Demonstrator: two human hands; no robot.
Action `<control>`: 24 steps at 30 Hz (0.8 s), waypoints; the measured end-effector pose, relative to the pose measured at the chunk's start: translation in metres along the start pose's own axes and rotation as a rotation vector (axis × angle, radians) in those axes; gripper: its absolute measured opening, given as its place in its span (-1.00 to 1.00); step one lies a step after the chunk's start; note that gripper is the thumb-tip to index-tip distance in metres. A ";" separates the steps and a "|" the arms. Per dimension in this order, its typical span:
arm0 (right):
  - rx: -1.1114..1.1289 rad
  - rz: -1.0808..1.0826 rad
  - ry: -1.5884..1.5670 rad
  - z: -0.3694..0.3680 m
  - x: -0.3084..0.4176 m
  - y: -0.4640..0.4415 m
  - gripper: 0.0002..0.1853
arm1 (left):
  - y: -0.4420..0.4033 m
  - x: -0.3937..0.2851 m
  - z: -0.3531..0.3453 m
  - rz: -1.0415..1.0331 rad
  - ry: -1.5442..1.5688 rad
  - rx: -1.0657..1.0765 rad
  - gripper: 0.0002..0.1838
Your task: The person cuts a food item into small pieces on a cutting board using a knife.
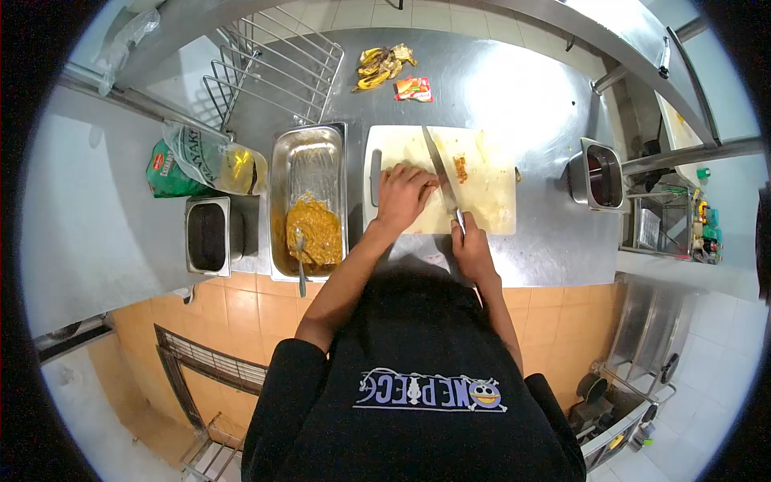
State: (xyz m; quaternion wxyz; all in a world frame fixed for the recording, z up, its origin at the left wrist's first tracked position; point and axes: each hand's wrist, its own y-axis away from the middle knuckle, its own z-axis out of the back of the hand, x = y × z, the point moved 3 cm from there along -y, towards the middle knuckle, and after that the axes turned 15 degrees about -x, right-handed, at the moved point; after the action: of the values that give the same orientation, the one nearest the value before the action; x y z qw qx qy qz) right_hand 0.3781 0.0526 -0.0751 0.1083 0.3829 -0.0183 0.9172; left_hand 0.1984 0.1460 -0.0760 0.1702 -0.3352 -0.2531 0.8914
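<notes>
My right hand is closed round the handle of a long kitchen knife, whose blade lies across the white cutting board, pointing away from me. Just left of the blade, my left hand rests on the board with fingers curled and fingertips close to the steel. Whatever sits under those fingers is mostly hidden. A small strip of orange-brown chopped food lies right of the blade. Wet smears mark the board's surface.
Left of the board stands a steel pan with orange-brown mash and a spoon. Beyond lie banana peels and a red packet. Small steel containers flank the work area. A wire rack stands at back left.
</notes>
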 end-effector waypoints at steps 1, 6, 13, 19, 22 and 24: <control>0.004 -0.003 0.001 0.000 0.000 0.000 -0.71 | 0.000 0.000 0.000 -0.010 -0.009 -0.007 -0.85; 0.029 0.001 0.043 0.005 0.008 -0.003 -0.69 | 0.001 0.001 -0.002 -0.007 -0.037 -0.016 -0.88; 0.062 0.029 0.058 0.005 0.005 -0.007 -0.70 | 0.002 0.003 -0.006 0.011 0.010 -0.004 -0.88; 0.061 0.072 0.084 0.007 0.007 -0.008 -0.70 | 0.001 0.000 -0.002 0.047 0.020 0.015 -0.86; 0.087 0.043 0.076 0.007 0.005 -0.010 -0.70 | 0.002 0.002 -0.006 0.031 0.027 -0.034 -0.87; 0.099 0.066 0.076 0.005 0.002 -0.012 -0.69 | 0.002 0.004 -0.007 0.021 0.036 -0.067 -0.89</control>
State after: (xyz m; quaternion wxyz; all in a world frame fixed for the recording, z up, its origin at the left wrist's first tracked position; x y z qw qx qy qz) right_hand 0.3830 0.0643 -0.0708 0.0597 0.3517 0.0186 0.9340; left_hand 0.2001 0.1488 -0.0839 0.1541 -0.3592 -0.2761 0.8781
